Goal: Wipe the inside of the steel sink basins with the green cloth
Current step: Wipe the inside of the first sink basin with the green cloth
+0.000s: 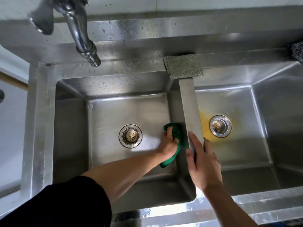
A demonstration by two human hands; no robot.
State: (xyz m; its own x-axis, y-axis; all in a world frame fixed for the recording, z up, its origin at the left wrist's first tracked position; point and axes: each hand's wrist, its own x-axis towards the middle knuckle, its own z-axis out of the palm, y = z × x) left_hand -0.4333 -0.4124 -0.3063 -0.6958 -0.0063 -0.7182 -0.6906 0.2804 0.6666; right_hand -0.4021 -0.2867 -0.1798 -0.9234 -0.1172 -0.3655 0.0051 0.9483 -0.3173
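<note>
Colour key, as I read it from my feed.

- Deep green, no pattern: the green cloth (pixel 174 140).
- Brushed grey steel with pale streaked highlights: the left basin (pixel 114 110), the right basin (pixel 246 153) and the divider (pixel 188 102).
- Yellow-orange: the stain (pixel 204 117) ringing the right drain (pixel 220 126), whose rim I see tinted gold.
- Silver with a brown-speckled centre: the left drain (pixel 130 135).
- Grey-green, pebbled pattern: the scouring pad (pixel 183 66).
- Dark grey: the steel wool (pixel 297 52).
- Bright chrome: the faucet (pixel 82 33).
- Black: the sleeve (pixel 57 205).
</note>
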